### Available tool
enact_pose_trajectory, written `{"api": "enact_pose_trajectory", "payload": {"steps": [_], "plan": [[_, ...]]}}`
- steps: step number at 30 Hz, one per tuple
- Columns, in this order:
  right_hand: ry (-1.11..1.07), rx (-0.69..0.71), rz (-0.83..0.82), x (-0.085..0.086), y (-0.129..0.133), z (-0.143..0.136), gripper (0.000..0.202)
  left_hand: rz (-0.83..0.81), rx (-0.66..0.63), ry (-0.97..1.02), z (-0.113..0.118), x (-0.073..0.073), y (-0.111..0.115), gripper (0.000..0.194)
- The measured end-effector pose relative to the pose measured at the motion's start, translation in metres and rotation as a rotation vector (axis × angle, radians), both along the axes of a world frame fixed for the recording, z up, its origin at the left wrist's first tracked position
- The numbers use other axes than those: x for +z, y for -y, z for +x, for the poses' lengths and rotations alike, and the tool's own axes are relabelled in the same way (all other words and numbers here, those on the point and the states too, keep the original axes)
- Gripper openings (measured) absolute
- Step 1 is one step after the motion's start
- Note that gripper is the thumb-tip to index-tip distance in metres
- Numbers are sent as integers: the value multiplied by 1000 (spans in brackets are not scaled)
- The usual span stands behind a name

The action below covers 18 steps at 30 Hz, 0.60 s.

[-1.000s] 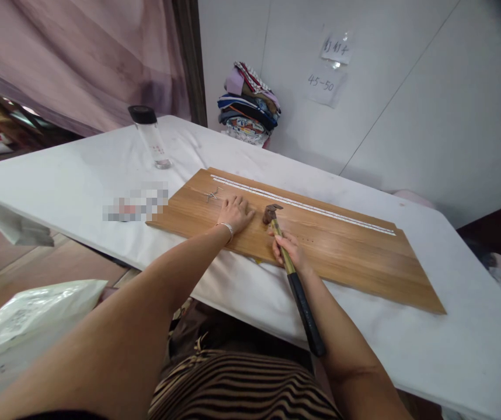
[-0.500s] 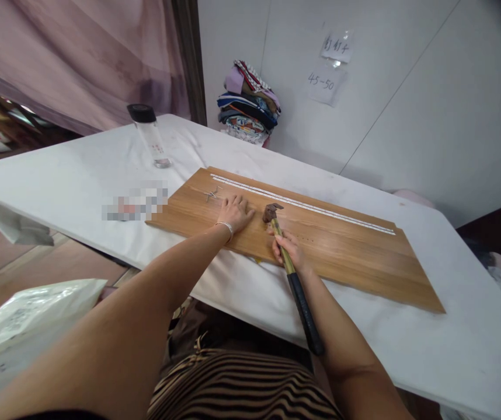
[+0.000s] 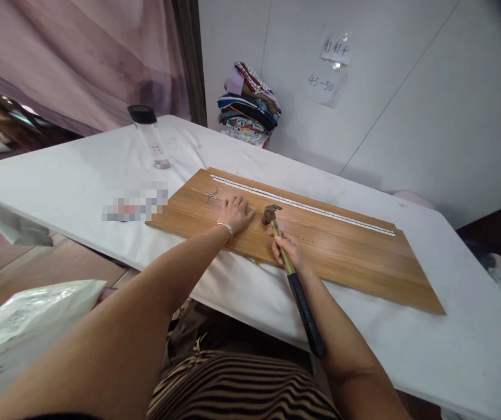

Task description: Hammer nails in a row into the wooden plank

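Observation:
My left hand point(image 3: 236, 214) lies flat on a brown wooden board point(image 3: 347, 256), fingers stretched out. Just beyond its fingertips, several loose nails point(image 3: 212, 195) form a small pile. In my right hand point(image 3: 289, 249) is a claw hammer point(image 3: 288, 262), gripped on the yellowish upper part of its handle. The rusty hammer head is over the board, with the black grip end pointing back toward my body. A row of several small dark dots, nails or holes, shows on the board right of the hammer head. Two white strips point(image 3: 303, 205) run along the board's far side.
The board rests on a white-covered table point(image 3: 412, 204). A clear bottle point(image 3: 152, 140) with a black lid stands at the back left, near a blurred-out item point(image 3: 136, 204). Folded clothes point(image 3: 248, 105) are stacked by the wall. A plastic bag point(image 3: 31, 315) is at the lower left.

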State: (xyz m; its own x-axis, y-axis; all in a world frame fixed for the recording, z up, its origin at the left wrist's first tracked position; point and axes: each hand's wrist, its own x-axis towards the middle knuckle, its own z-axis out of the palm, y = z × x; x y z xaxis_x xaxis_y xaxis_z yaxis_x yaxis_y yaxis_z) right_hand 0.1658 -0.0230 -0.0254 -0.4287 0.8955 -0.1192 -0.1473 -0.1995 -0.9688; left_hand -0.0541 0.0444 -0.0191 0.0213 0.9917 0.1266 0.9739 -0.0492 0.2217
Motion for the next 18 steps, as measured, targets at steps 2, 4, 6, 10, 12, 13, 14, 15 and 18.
{"api": "enact_pose_trajectory", "payload": {"steps": [2,4,6,10,12,13,14,15,18], "plan": [[-3,3,6,-1,0,1,51,-9,0,-9,0,1,0,44],[-13,3,10,-1,-1,1,51,-10,-2,-13,0,0,0,44],[-17,2,6,-1,-1,1,50,-4,-3,-11,0,-1,-1,45],[-13,0,-2,-1,0,1,50,7,-1,-11,-1,-2,-2,43],[-22,-3,5,-2,0,1,50,2,2,-14,-1,-2,-2,43],[-27,-5,10,-3,0,1,50,0,4,-13,0,-2,-2,43],[-31,-4,13,-3,-1,1,50,1,5,-10,0,-2,-2,43],[-33,-1,15,-3,-1,1,50,3,4,-5,0,-2,-2,43],[-25,13,11,-3,-2,2,51,18,0,4,0,-3,-2,42]]}}
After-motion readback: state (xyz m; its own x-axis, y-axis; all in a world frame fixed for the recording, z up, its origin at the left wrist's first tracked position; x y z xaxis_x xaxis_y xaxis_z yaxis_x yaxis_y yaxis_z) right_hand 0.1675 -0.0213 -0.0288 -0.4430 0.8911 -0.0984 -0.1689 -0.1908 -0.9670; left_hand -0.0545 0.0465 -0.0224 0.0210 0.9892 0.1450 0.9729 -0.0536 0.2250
